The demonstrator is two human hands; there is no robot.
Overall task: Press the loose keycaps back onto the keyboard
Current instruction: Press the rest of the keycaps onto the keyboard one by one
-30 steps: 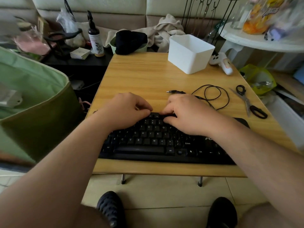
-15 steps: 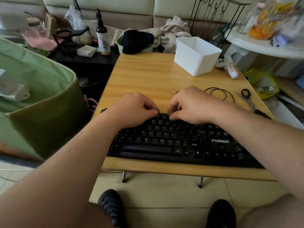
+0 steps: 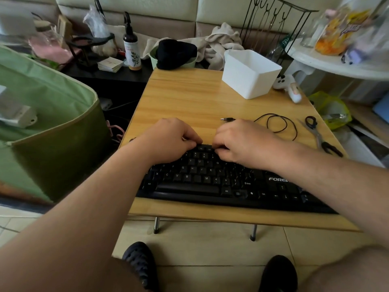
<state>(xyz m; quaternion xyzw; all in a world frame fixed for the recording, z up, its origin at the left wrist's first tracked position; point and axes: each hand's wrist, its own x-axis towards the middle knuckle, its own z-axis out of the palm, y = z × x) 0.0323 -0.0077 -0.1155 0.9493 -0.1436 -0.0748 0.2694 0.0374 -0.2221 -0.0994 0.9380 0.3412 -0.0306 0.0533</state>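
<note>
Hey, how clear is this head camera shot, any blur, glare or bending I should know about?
Head view: soft daylight, no harsh glare; keyboard legends readable, hands sharp; snack bags top right smeared by blur; wide-angle lens bows the table edges and stretches the forearms.

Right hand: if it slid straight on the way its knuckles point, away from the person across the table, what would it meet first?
Probably the black cable plug, lying just beyond the right hand on the wooden table. Past that the way looks bare up to the white bin, though depth is uncertain.
</note>
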